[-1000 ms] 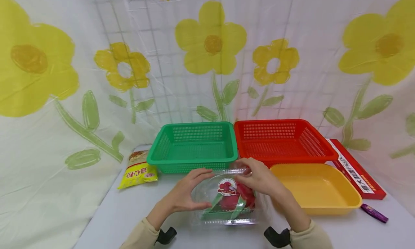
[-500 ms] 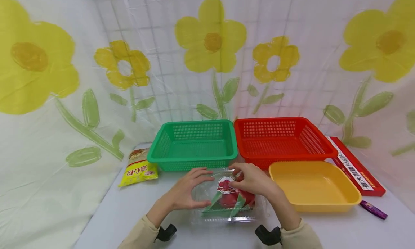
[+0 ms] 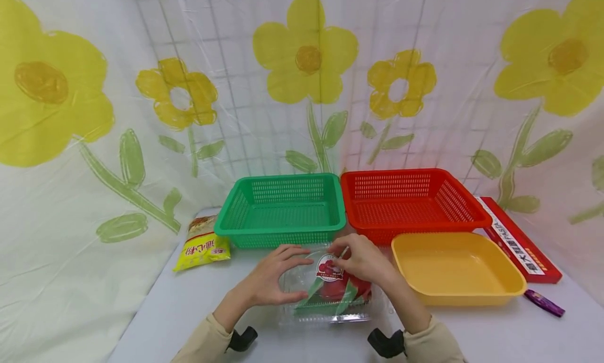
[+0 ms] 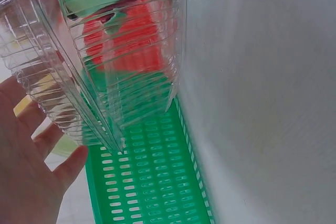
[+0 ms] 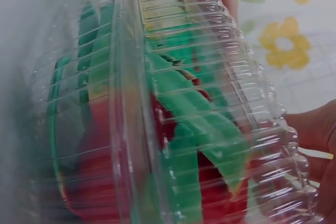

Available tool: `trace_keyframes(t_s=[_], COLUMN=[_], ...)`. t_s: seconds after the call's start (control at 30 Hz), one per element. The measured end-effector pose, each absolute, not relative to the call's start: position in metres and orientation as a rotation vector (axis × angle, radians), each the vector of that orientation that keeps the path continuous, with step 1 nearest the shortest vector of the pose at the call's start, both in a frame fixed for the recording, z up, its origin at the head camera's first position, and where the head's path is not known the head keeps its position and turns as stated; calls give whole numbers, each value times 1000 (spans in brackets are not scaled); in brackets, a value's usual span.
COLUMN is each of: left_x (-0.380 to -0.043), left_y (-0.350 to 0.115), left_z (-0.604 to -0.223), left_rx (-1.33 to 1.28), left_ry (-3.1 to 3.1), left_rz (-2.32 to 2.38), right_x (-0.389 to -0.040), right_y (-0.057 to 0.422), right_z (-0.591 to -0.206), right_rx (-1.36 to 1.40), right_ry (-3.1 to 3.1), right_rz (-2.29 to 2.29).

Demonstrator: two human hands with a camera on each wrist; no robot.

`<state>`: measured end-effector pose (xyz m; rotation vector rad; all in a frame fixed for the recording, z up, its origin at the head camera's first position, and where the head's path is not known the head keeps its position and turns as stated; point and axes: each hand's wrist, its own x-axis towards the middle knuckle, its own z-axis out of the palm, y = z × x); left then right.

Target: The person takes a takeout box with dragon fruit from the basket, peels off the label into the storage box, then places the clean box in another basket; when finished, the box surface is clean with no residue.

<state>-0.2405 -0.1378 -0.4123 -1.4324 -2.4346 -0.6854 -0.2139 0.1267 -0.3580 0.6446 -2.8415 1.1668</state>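
A clear plastic clamshell box (image 3: pixel 299 289) lies near the table's front. Red fruit-like pieces with green leaf-like parts (image 5: pixel 184 98) show through it, and a round label (image 3: pixel 329 268) is on its lid. At the box's left side my left hand (image 3: pixel 271 279) has its fingers and thumb spread along the lid. In the left wrist view, that hand (image 4: pixel 26 166) is beside the ribbed wall. My right hand (image 3: pixel 363 258) is over the lid's right part, bent fingers and thumb apart, near the label. Its fingertips are partly hidden in the right wrist view.
Behind the box stand a green basket (image 3: pixel 280 239) and a red basket (image 3: pixel 420 227). A yellow tray (image 3: pixel 457 268) is at right, beside a red pasta box (image 3: pixel 524 247) and a small purple packet (image 3: pixel 543 303). A yellow bag (image 3: pixel 203 250) lies at left.
My right hand has moved from the box's far right corner leftward onto the lid, close to the label. The lid looks lower than before. My left hand has stayed in place.
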Motion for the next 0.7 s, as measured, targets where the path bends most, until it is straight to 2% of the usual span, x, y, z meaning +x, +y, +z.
trace_keyframes(t_s=[0.43,0.7], left_x=[-239,-240], left_y=[-138,-138], left_z=[-414,-415], left_rx=[-1388,-1408], left_ry=[-2527,-2489], left_rz=[-698,-695], right_x=[-217,-220], right_y=[132,163], right_z=[-357,-347], right_rx=[675,614], right_ry=[-2745,-2647], right_rz=[1261,1265])
